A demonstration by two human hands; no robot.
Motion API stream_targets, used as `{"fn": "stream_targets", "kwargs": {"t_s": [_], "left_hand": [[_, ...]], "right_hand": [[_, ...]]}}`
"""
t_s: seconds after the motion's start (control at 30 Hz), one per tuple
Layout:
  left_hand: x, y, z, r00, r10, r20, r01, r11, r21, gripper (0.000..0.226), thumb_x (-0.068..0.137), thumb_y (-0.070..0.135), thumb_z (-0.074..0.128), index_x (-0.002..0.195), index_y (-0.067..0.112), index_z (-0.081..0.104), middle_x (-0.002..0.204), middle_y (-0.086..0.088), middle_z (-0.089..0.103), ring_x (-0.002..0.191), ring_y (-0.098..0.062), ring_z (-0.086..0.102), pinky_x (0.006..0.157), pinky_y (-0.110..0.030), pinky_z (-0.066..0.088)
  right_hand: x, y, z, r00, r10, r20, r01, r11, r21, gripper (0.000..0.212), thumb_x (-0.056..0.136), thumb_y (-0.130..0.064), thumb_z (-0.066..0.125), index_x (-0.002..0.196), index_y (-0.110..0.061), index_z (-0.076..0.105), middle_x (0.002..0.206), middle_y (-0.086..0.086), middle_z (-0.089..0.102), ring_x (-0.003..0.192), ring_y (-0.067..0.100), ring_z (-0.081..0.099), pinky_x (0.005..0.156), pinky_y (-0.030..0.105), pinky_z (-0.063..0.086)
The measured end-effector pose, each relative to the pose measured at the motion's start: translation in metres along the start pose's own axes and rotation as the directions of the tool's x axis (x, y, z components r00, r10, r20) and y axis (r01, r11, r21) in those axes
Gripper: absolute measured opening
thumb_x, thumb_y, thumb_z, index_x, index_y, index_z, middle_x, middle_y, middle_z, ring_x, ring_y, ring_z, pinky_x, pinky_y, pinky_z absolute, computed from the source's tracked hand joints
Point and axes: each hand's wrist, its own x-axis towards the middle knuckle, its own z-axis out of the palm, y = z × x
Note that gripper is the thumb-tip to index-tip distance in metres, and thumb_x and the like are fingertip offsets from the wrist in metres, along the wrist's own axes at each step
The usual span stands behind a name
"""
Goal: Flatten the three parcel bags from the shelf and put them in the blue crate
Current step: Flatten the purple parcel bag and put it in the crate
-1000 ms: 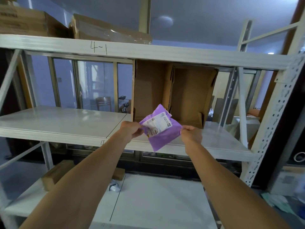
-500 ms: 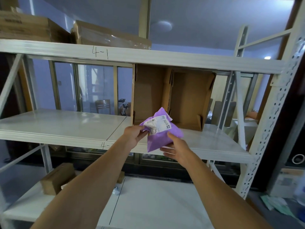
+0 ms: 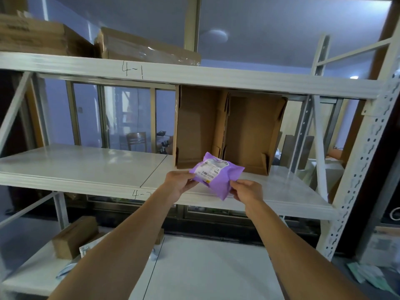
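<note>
A purple parcel bag with a white shipping label is held in the air just in front of the middle shelf. My left hand grips its left edge. My right hand pinches its lower right corner. The bag looks puffy and lies nearly level, label up. An open cardboard box lies on its side on the shelf right behind the bag. No blue crate is in view.
Cardboard boxes sit on the top shelf. On the bottom shelf stand a small brown box and a white packet. A white perforated upright rises at the right. Green and white papers lie on the floor.
My right hand moved from under the bag to pinch its lower right corner. The bag tipped from upright to nearly level and dropped a little toward me.
</note>
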Motion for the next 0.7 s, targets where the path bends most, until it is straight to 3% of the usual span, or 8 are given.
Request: {"fn": "stream_targets", "kwargs": {"t_s": [0.1, 0.17, 0.27, 0.37, 0.43, 0.5, 0.6, 0.7], "left_hand": [[0.013, -0.007, 0.002, 1.0, 0.006, 0.021, -0.01, 0.985, 0.171, 0.032, 0.09, 0.002, 0.075, 0.121, 0.001, 0.067, 0.113, -0.016, 0.075, 0.099, -0.025, 0.077, 0.088, -0.038, 0.064], [0.028, -0.015, 0.006, 0.999, 0.04, -0.011, -0.032, 0.919, 0.392, 0.044, 0.089, 0.01, 0.079, 0.13, 0.008, 0.063, 0.116, -0.011, 0.072, 0.097, -0.023, 0.076, 0.084, -0.036, 0.065], [0.043, -0.03, 0.016, 0.959, 0.284, 0.015, -0.183, 0.572, 0.799, 0.057, 0.089, 0.037, 0.076, 0.14, 0.022, 0.055, 0.135, -0.003, 0.061, 0.113, -0.019, 0.063, 0.088, -0.031, 0.056], [0.05, -0.037, 0.029, 0.862, 0.477, 0.172, -0.379, 0.379, 0.844, 0.053, 0.097, 0.042, 0.061, 0.147, 0.026, 0.049, 0.15, 0.002, 0.049, 0.138, -0.021, 0.048, 0.111, -0.041, 0.047], [0.055, -0.036, 0.039, 0.843, 0.409, 0.349, -0.472, 0.252, 0.845, 0.048, 0.101, 0.037, 0.053, 0.148, 0.029, 0.05, 0.155, 0.004, 0.047, 0.144, -0.02, 0.043, 0.117, -0.044, 0.04], [0.056, -0.037, 0.049, 0.865, 0.216, 0.453, -0.485, 0.127, 0.865, 0.04, 0.101, 0.034, 0.054, 0.14, 0.026, 0.058, 0.149, -0.001, 0.056, 0.136, -0.023, 0.052, 0.115, -0.044, 0.042], [0.055, -0.038, 0.056, 0.882, 0.064, 0.468, -0.469, 0.003, 0.883, 0.036, 0.104, 0.032, 0.053, 0.139, 0.022, 0.059, 0.141, -0.005, 0.063, 0.124, -0.025, 0.061, 0.109, -0.043, 0.047], [0.055, -0.036, 0.058, 0.895, -0.048, 0.444, -0.445, -0.022, 0.895, 0.039, 0.11, 0.031, 0.043, 0.147, 0.018, 0.05, 0.138, -0.006, 0.061, 0.116, -0.02, 0.06, 0.102, -0.036, 0.043]], "right_hand": [[0.021, -0.001, -0.002, 0.998, -0.022, -0.064, 0.016, 0.995, -0.1, 0.008, 0.089, -0.023, 0.077, 0.092, -0.017, 0.073, 0.1, 0.007, 0.076, 0.088, 0.022, 0.074, 0.087, 0.043, 0.061], [0.028, -0.002, -0.001, 0.993, -0.081, -0.086, 0.054, 0.957, -0.285, 0.021, 0.094, -0.026, 0.071, 0.112, -0.015, 0.073, 0.11, 0.007, 0.073, 0.097, 0.022, 0.07, 0.087, 0.038, 0.059], [0.023, -0.002, 0.003, 0.966, -0.258, -0.001, 0.213, 0.8, -0.56, 0.042, 0.102, -0.03, 0.057, 0.142, -0.02, 0.054, 0.139, 0.003, 0.06, 0.123, 0.023, 0.059, 0.087, 0.028, 0.048], [0.021, 0.001, 0.011, 0.883, -0.413, 0.222, 0.453, 0.627, -0.633, 0.046, 0.107, -0.033, 0.043, 0.152, -0.026, 0.043, 0.159, -0.003, 0.039, 0.142, 0.019, 0.04, 0.107, 0.034, 0.04], [0.025, 0.003, 0.019, 0.85, -0.357, 0.387, 0.525, 0.517, -0.676, 0.048, 0.108, -0.033, 0.037, 0.156, -0.028, 0.037, 0.164, -0.005, 0.031, 0.148, 0.018, 0.032, 0.116, 0.038, 0.032], [0.031, 0.009, 0.026, 0.857, -0.277, 0.435, 0.516, 0.469, -0.717, 0.047, 0.107, -0.03, 0.036, 0.153, -0.028, 0.041, 0.159, -0.001, 0.041, 0.142, 0.02, 0.041, 0.115, 0.038, 0.035], [0.036, 0.016, 0.03, 0.852, -0.257, 0.456, 0.522, 0.363, -0.772, 0.04, 0.105, -0.029, 0.039, 0.142, -0.03, 0.053, 0.143, -0.001, 0.058, 0.124, 0.02, 0.056, 0.103, 0.037, 0.046], [0.042, 0.007, 0.031, 0.831, -0.184, 0.526, 0.557, 0.302, -0.774, 0.039, 0.102, -0.035, 0.043, 0.138, -0.031, 0.057, 0.136, -0.003, 0.063, 0.116, 0.021, 0.06, 0.098, 0.039, 0.049]]}}
